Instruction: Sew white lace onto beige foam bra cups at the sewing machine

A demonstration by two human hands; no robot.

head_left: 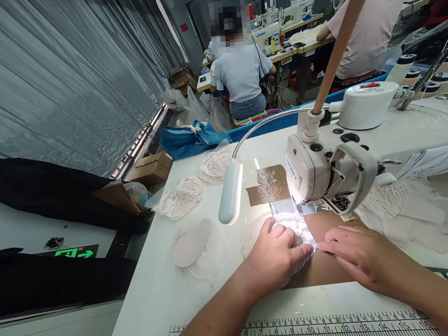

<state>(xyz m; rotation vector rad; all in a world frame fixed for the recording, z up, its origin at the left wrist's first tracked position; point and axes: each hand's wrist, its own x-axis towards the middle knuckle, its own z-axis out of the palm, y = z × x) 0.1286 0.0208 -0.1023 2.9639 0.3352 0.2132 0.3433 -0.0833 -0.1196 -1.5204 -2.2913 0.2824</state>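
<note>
A white lace piece (292,225), curved in outline, lies under the lit head of a white sewing machine (310,165). My left hand (274,250) rests on it with bent fingers, the thumb pressing near its right edge. At that same edge, the fingertips of my right hand (353,253) are drawn together and pinch the lace border. Brown sheeting (319,269) covers the bed beneath both hands. The needle and presser foot are hard to make out behind the machine head.
More lace pieces (183,196) and a pale oval pad (192,243) lie left. A lamp (231,192) hangs beside the machine. A printed ruler (293,332) runs along the front edge. Lace and fabric (404,210) lie right. Two seated people work beyond.
</note>
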